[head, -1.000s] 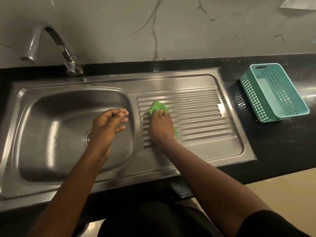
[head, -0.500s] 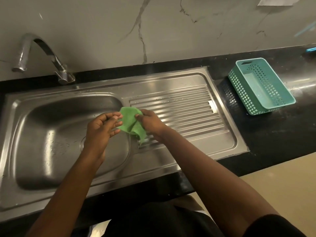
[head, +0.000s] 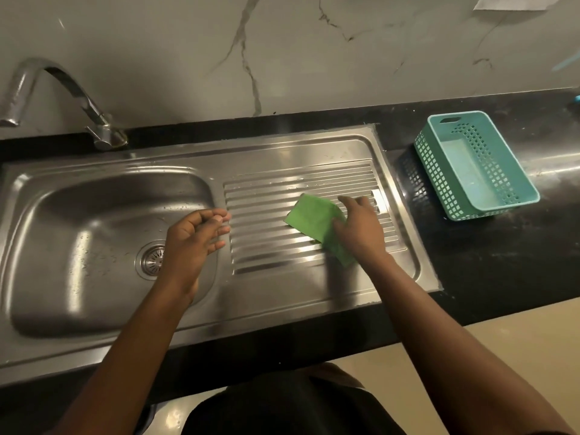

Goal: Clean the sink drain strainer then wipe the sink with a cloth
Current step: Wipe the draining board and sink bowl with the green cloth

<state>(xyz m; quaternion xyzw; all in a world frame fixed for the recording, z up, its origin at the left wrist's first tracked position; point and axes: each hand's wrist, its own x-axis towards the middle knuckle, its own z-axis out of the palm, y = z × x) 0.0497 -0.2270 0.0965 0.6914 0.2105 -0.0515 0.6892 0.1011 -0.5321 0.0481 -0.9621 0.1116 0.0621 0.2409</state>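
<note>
Spread flat, the grip of the right hand (head: 361, 233) is pressing the cloth (head: 310, 221) onto the ribbed drainboard (head: 276, 255), toward its right end. Half a second ago both hands were holding the cloth bunched at the basin's edge; now it is lying opened out, so wiping of the sink (head: 94, 340) is probably resuming on a fresh patch. The left hand (head: 191, 243) is hovering beside the strainer (head: 152, 257), fingers loosely curled, holding nothing. The basket (head: 502, 164) is standing well apart on the tabletop (head: 486, 268).

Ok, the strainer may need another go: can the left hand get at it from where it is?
Probably yes: the left hand hovers empty just beside the strainer, nothing covering it.
</note>
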